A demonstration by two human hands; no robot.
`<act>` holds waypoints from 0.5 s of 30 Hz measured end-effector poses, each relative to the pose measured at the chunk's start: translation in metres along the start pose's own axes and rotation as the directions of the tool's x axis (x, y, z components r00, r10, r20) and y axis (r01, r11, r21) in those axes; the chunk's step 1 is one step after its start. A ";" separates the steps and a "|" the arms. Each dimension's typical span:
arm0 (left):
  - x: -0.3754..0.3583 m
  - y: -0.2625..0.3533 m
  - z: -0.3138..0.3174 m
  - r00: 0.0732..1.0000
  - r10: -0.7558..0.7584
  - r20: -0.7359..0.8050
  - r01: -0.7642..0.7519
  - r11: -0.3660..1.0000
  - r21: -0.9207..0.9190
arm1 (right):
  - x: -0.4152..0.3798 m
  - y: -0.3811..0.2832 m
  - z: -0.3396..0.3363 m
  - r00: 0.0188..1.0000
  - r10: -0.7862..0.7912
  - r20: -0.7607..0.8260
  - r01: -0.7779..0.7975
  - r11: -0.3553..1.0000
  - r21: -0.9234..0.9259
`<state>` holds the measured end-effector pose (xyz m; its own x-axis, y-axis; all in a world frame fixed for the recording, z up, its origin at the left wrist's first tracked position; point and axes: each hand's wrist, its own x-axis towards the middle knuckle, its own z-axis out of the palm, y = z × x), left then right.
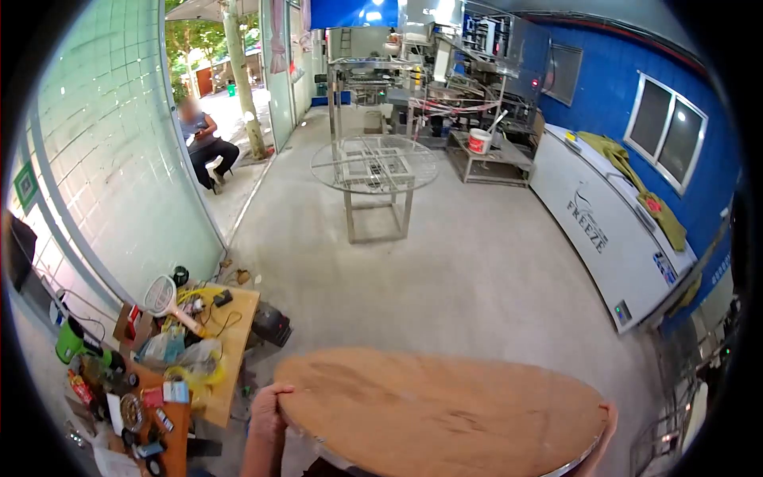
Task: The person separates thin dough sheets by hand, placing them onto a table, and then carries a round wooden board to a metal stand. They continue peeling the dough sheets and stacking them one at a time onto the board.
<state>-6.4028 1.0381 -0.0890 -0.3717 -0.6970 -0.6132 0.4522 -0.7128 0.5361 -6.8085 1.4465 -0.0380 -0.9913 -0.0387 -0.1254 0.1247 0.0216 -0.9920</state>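
One wooden board (445, 413) is observed at the bottom centre of the view, its near edge partly cut off by the frame. A rounded, seemingly oval outline is presented. The upper face is tan-brown, marked by darker streaks and smudges; a thin, shiny edging is noted along the near rim. The board is held up roughly flat, gripped at opposite ends by the left hand (269, 415) and right hand (607, 433).

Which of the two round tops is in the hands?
The brown top in the foreground, its opposite edges gripped by the left hand and right hand. The see-through top sits farther off on a metal stand, untouched.
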 end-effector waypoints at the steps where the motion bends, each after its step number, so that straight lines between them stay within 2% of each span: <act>1: 0.017 0.014 0.019 0.997 0.080 0.011 -0.080 0.997 -0.007 | 0.031 -0.005 0.047 0.999 -0.039 0.030 0.036 0.994 0.102; 2: 0.053 0.025 0.020 0.984 0.155 0.087 -0.151 0.987 -0.060 | 0.060 -0.005 0.095 0.996 -0.077 0.051 0.065 0.977 0.202; 4: 0.089 0.055 0.074 0.977 0.198 0.074 -0.193 0.979 -0.065 | 0.106 0.003 0.170 0.990 -0.130 0.060 0.099 0.923 0.371; 6: 0.131 0.090 0.122 0.963 0.241 0.123 -0.237 0.970 -0.048 | 0.151 -0.004 0.245 0.989 -0.108 0.105 0.043 0.870 0.492; 10: 0.226 0.134 0.213 0.903 0.366 0.227 -0.336 0.928 -0.159 | 0.247 -0.038 0.368 0.931 0.135 0.340 -0.304 0.802 0.514; 11: 0.260 0.141 0.228 0.877 0.446 0.179 -0.423 0.893 -0.152 | 0.269 -0.034 0.395 0.896 0.204 0.395 -0.398 0.763 0.509; 15: 0.354 0.171 0.307 0.804 0.570 0.168 -0.554 0.821 -0.135 | 0.366 -0.007 0.509 0.852 0.157 0.499 -0.447 0.716 0.537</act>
<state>-6.7058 0.6461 -0.0366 -0.1769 -0.9801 -0.0899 0.6871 -0.1884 0.7017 -7.1514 0.9235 -0.0851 -0.8045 -0.5285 -0.2712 0.5541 -0.5033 -0.6630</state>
